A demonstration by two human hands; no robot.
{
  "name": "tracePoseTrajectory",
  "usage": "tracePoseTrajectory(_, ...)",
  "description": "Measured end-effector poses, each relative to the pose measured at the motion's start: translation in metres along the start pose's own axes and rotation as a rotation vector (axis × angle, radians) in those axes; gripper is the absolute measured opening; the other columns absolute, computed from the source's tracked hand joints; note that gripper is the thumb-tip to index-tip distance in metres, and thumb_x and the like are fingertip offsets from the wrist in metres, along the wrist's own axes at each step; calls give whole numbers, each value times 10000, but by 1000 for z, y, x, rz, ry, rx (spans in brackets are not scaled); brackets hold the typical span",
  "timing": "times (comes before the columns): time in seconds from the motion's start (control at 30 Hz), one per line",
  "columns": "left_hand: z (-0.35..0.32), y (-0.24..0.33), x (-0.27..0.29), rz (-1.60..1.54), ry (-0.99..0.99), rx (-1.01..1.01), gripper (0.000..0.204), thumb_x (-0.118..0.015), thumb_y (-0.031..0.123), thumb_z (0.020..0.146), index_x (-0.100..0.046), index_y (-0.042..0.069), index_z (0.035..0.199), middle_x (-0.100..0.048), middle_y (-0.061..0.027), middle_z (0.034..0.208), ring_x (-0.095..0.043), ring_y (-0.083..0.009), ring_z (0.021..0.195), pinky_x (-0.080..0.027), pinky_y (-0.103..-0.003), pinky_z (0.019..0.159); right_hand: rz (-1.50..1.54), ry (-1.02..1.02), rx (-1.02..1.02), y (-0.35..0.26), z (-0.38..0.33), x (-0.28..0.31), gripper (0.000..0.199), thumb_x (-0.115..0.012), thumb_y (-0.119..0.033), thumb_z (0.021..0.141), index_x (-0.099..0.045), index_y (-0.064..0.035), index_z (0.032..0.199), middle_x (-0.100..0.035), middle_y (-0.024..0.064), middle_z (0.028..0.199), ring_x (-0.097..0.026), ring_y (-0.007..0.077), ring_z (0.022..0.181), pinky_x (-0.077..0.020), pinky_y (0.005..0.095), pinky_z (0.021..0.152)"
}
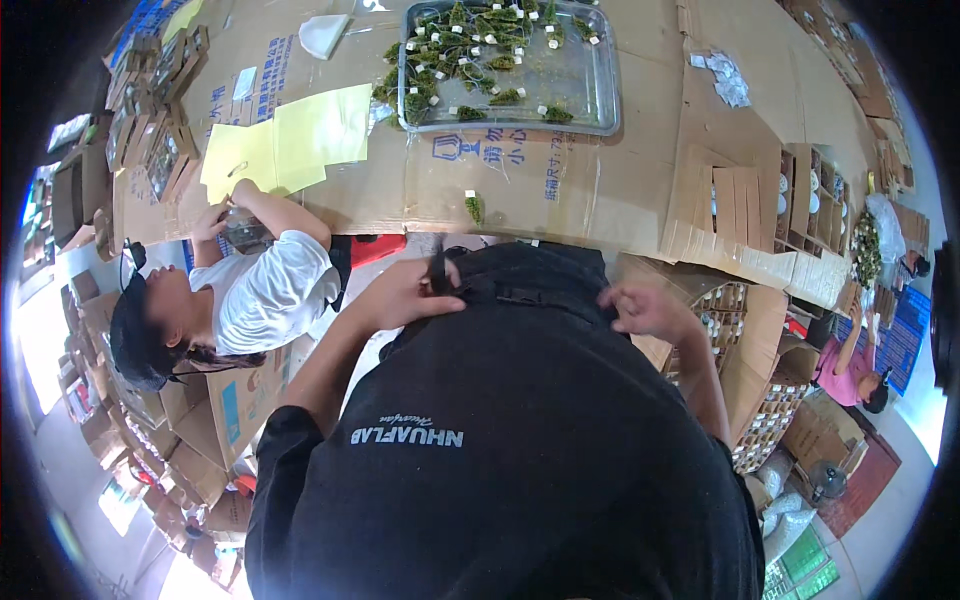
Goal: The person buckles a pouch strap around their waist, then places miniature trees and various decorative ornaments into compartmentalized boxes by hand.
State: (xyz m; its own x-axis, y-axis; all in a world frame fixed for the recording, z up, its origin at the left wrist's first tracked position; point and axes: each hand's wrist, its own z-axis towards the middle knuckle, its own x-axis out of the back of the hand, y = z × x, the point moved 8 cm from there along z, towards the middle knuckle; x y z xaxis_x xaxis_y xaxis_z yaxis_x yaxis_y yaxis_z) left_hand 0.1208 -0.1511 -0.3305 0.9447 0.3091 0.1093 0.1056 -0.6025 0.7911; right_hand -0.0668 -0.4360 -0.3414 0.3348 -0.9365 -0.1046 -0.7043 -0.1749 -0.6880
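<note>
My left hand (pixel 412 292) is at the left side of my waist, its fingers closed on a black strap (pixel 438 272) of the dark garment I wear. A black buckle (pixel 522 297) lies across the front of the garment. On the right side of my waist, my right hand (pixel 648 306) is bent beside the black cloth; motion blur hides whether it grips anything. Beyond my waist, a small green plant sprig (pixel 474 208) with a white cube lies on the cardboard-covered table (pixel 580 190). Farther off, a clear plastic tray (pixel 575 88) holds several similar sprigs.
At left, a person in a white shirt (pixel 275 295) works beside yellow sheets (pixel 320 130). A white piece (pixel 322 36) and a crumpled packet (pixel 725 78) lie on the table. To the right stands a divided cardboard box (pixel 740 215). A person in pink (pixel 842 372) is farther right.
</note>
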Motion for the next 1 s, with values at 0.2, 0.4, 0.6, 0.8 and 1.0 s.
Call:
tracePoseTrajectory(0.2, -48, -60, -2, -397, -175, 53, 146, -638, 182, 940, -606, 46, 981, -563, 55, 800, -497, -25, 706, -414, -197, 627, 368, 127, -11, 59, -56, -29, 268, -767, -150, 842, -614, -30, 1026, -601, 20, 958, -579, 92, 916, -477, 246, 817)
tracePoseTrajectory(0.4, -54, -34, 3, -298, -106, 1, 76, -573, 132, 979, -578, 56, 984, -526, 72, 809, -453, -10, 691, -369, -183, 590, 315, 135, 7, 20, -59, -32, 286, -740, -124, 861, -587, -24, 1080, -589, 2, 947, -575, 90, 900, -478, 255, 810)
tracePoseTrajectory(0.6, -67, -55, -1, -483, -168, 63, 173, -633, 211, 986, -609, 60, 906, -525, 86, 743, -477, -22, 659, -403, -190, 612, 279, 133, 53, 17, -60, -34, 172, -646, -151, 939, -600, -21, 1041, -607, 4, 908, -574, 87, 840, -472, 253, 764)
tracePoseTrajectory(0.8, -65, -39, 0, -476, 43, 21, 145, -661, 191, 972, -647, 54, 928, -571, 75, 793, -477, -9, 670, -385, -190, 589, 190, 158, -151, 52, -78, -25, 164, -674, -176, 910, -634, -20, 939, -613, -1, 829, -576, 93, 822, -470, 261, 748)
tracePoseTrajectory(1.0, -64, -44, -14, -524, -8, 96, 235, -635, 232, 991, -610, 65, 827, -484, 102, 685, -401, -12, 592, -314, -204, 535, 448, 241, -5, 29, -78, -27, 164, -701, -151, 891, -651, -19, 975, -630, -3, 906, -582, 103, 867, -477, 262, 796)
